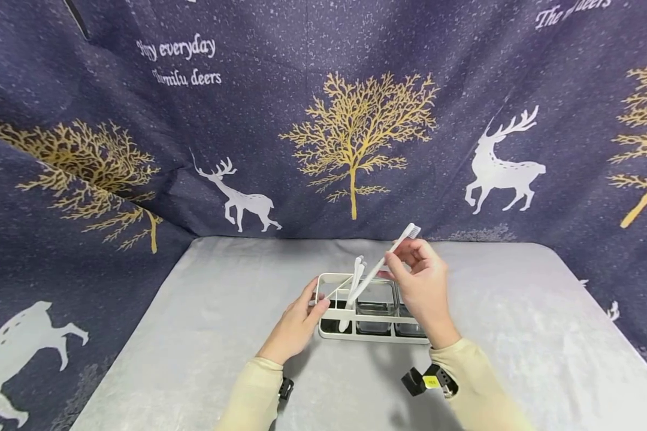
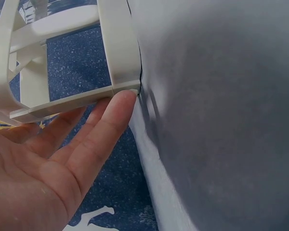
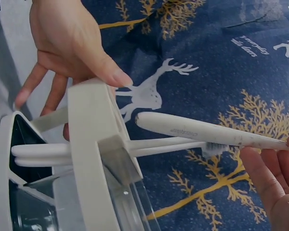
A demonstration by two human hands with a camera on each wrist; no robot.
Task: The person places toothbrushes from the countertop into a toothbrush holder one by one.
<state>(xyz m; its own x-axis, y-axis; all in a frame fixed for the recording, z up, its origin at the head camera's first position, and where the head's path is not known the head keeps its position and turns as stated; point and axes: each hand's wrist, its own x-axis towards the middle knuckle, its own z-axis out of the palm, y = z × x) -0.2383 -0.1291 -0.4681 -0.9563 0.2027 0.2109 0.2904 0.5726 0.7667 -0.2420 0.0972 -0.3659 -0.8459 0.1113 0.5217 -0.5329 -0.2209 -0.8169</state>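
Observation:
A cream toothbrush holder [image 1: 374, 337] with an open frame stands on the table. My left hand [image 1: 298, 323] rests against its left side, fingers extended along the lower bar in the left wrist view and thumb at the top rim. My right hand [image 1: 423, 278] pinches a white toothbrush [image 1: 380, 263] close below its bristled head. Its rounded handle end [image 3: 147, 120] slants down toward the holder's left part, outside the top in the right wrist view. Other white toothbrushes [image 3: 41, 155] stand in the left compartment, bristles up.
Clear cups [image 1: 374, 308] fill the middle and right of the holder. Grey cloth covers the table [image 1: 215, 335]. A dark blue curtain [image 1: 280, 120] printed with deer and gold trees hangs behind the table's far edge.

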